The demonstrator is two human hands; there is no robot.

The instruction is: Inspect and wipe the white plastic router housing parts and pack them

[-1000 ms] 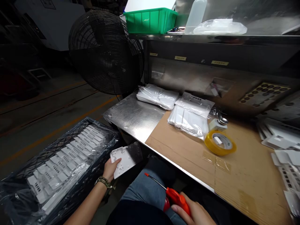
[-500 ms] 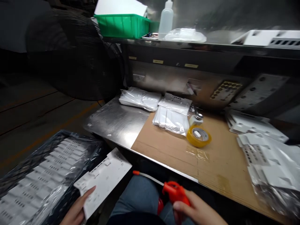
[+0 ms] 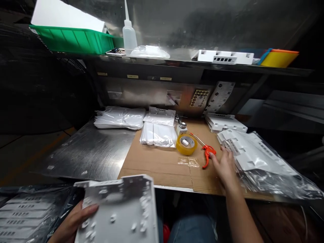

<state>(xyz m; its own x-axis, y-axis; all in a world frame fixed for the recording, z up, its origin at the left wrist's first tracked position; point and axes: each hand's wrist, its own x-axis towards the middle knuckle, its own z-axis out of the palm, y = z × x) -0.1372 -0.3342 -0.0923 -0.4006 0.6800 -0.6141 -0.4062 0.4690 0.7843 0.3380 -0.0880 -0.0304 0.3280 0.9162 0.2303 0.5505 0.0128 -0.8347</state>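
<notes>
My left hand [image 3: 77,219] grips the left edge of a white plastic housing panel [image 3: 121,212], with the thumb on its inner face. Small raised posts and clips dot that face, which is tilted toward me in front of the bench. On the cardboard lies a red air blow gun [image 3: 208,153] with a thin metal nozzle pointing up and left. My right hand [image 3: 225,165] is just right of it, fingers apart, thumb tip at the gun's body. Beside the gun sits a roll of yellow tape [image 3: 186,144].
Bagged white panels [image 3: 248,148] lie at the right, near stacked panels [image 3: 225,122]. Wrapped white bundles [image 3: 118,117] and white bags [image 3: 158,134] lie along the back, beside a pump bottle [image 3: 181,128]. Bagged panels [image 3: 22,216] fill the lower left. A shelf [image 3: 177,61] crosses above.
My right hand has moved forward from above my lap to the cardboard, and the blow gun now lies there. My left hand has brought the panel rightward and turned it. The view has swung right.
</notes>
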